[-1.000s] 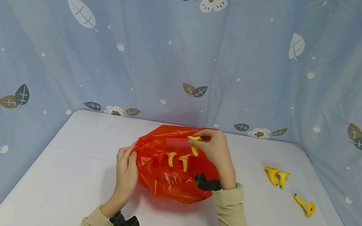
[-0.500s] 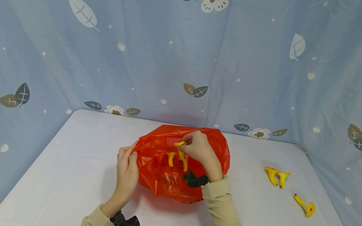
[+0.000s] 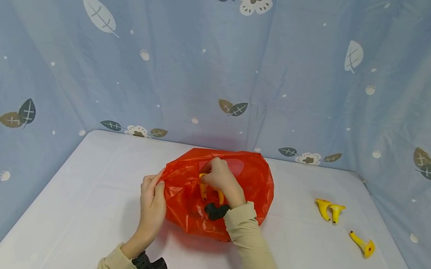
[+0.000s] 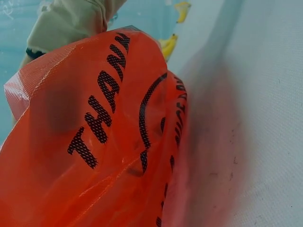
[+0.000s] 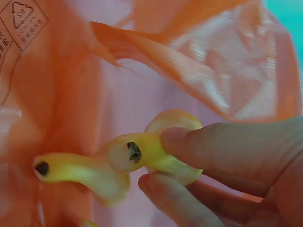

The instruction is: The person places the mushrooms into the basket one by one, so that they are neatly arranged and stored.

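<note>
Blue cloth (image 3: 145, 70) printed with leaves and flowers hangs behind a white table (image 3: 97, 229). The person's right hand (image 3: 222, 178) is inside a red plastic bag (image 3: 257, 175), its thumb and fingers pinching a yellow mushroom (image 5: 149, 153) by the cap, the dark-tipped stem pointing away from the fingertips. Below the hand, a second mushroom (image 3: 220, 197) and a third mushroom (image 3: 203, 193) lie in the bag, partly hidden; whether the pinched one touches either cannot be told. The left hand (image 3: 153, 207) grips the left side of the bag's rim, thumb on the near side. The bag sits at the middle of the table's far edge, black lettering on its outside. Each wrist bears a black band, below it a beige sleeve (image 3: 258, 260). Towards the table's right edge, well apart from the bag, a fourth mushroom (image 3: 323, 210) and a fifth mushroom (image 3: 336, 213) lie side by side, and a sixth mushroom (image 3: 363, 244) rests nearer that edge and closer to the person.
</note>
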Available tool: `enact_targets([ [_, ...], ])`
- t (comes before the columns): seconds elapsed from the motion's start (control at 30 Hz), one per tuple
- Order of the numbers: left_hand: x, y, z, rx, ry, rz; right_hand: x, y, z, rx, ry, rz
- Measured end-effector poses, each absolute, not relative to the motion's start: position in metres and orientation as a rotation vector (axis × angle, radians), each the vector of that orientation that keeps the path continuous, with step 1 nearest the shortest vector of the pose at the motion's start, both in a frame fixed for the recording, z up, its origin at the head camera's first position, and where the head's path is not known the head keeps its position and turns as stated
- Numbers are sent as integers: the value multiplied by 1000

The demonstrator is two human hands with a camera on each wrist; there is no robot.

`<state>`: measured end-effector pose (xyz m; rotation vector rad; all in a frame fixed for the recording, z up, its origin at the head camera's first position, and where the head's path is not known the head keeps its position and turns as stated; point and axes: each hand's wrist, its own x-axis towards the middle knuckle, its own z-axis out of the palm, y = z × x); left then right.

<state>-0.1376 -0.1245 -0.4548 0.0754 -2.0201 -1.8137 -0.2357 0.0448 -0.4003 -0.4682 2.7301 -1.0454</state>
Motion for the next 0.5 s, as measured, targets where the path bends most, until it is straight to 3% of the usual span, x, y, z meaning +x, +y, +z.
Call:
enact_targets([
  [0.5, -137, -125, -456, 57, -2015, -1822, -240, 20, -431, -479, 2785, -1018],
])
